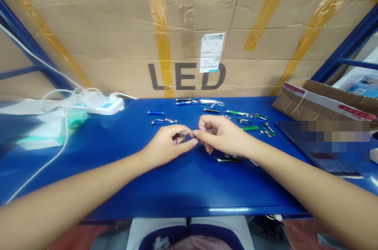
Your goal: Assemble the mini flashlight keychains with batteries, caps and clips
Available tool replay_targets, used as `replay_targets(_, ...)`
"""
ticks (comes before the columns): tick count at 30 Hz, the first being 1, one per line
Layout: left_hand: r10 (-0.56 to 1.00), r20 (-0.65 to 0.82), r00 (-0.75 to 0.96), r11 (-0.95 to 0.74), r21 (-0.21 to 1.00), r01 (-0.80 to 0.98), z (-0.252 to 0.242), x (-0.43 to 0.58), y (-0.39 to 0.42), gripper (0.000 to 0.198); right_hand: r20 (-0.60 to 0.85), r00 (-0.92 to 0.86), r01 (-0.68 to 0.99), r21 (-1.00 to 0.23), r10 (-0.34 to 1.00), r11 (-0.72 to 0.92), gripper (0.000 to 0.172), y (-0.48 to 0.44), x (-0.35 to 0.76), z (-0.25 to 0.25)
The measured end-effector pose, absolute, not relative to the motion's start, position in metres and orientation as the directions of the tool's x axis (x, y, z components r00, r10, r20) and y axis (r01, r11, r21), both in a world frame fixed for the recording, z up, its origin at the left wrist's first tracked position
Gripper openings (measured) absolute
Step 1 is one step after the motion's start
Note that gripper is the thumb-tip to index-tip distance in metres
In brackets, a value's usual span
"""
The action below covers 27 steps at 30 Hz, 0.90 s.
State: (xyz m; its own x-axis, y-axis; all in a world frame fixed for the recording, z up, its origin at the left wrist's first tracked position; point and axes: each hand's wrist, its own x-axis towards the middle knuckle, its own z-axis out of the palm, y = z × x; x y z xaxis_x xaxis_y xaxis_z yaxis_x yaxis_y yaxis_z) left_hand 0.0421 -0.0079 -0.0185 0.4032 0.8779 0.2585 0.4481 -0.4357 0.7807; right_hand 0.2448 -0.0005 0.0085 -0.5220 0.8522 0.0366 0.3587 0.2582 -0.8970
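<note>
My left hand (169,144) is closed around a small dark metal tube (180,135), its round silver end facing up and to the right. The tips of its thumb and forefinger meet those of my right hand (220,134). That right hand is pinched closed over something too small to make out. Just below it on the blue table (141,187) lie a black penlight tube (229,160) and some button cells (233,156). A green tube (249,128) lies beside my right wrist. Further back are a blue tube (155,112) and a blue carabiner clip (158,122) with button cells (171,120) next to it.
Behind the table stands a large cardboard box (118,45) marked LED. At left lie a white power strip (109,106) with cables and a plastic bag (47,130). An open carton (321,98) and a dark tablet-like slab (319,151) are at right. Several penlights (183,102) lie along the back.
</note>
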Motion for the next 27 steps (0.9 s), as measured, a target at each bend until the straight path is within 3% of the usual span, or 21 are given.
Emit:
replay_targets(4, 0.888, 0.25, 0.386, -0.419, 0.787, 0.453, -0.0173, 0.0417, -0.0077, 0.024, 0.041, -0.548, 0.277, -0.933, 0.835, 0.228, 0.013, 0.0012, 0.2436, 0.0081)
replay_targets(8, 0.9, 0.231, 0.371, -0.387, 0.815, 0.431, -0.019, 0.0414, -0.0064, 0.027, 0.065, -0.567, 0.338, -0.891, 0.821, 0.303, 0.012, 0.0039, 0.246, 0.0098)
replay_targets(15, 0.884, 0.277, 0.377, -0.403, 0.859, 0.314, -0.0222, 0.0405, -0.0013, 0.03, 0.319, -0.648, 0.467, -0.551, 0.692, 0.692, 0.016, -0.0015, 0.2507, 0.0133)
replay_targets(20, 0.882, 0.279, 0.381, -0.398, 0.874, 0.28, -0.0214, 0.0403, -0.0005, 0.031, 0.345, -0.646, 0.52, -0.452, 0.68, 0.724, 0.017, -0.0015, 0.2501, 0.0095)
replay_targets(27, 0.886, 0.214, 0.411, -0.354, 0.884, 0.305, -0.016, 0.043, -0.0048, 0.033, 0.298, -0.738, 0.577, -0.186, 0.606, 0.795, 0.024, -0.0011, 0.2513, 0.0124)
